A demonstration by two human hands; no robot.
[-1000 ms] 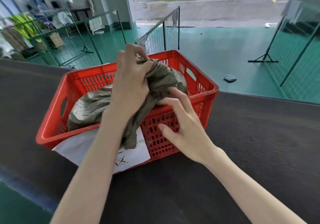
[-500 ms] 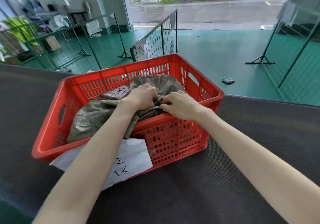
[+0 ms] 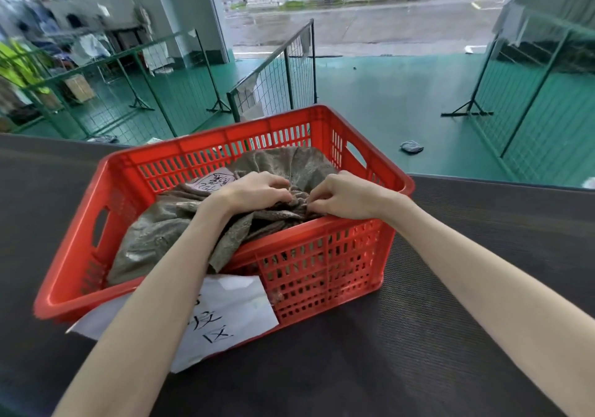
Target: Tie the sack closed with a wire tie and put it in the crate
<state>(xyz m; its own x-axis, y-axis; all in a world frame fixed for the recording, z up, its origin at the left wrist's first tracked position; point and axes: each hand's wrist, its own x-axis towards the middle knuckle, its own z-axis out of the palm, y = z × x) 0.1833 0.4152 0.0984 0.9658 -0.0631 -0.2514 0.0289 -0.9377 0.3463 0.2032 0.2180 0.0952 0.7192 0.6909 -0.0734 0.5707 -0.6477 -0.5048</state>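
A grey-green woven sack (image 3: 161, 233) lies inside the red plastic crate (image 3: 325, 255) on the dark belt. Part of its cloth hangs over the crate's near rim. My left hand (image 3: 254, 191) and my right hand (image 3: 344, 196) sit close together over the bunched neck of the sack (image 3: 297, 205), near the crate's front rim. The fingers of both hands pinch the gathered cloth. A pale label with writing (image 3: 214, 181) lies on the sack behind my left hand. No wire tie is visible among my fingers.
A white paper sheet with black writing (image 3: 235, 313) hangs on the crate's near side. The crate stands on a dark ribbed conveyor belt (image 3: 450, 320). Beyond lie a green floor, green mesh barriers (image 3: 277, 75) and a small grey object on the floor (image 3: 411, 146).
My left hand came down from holding the sack's neck up above the crate. My right hand moved in from the crate's side, and both now grip the neck low inside the crate.
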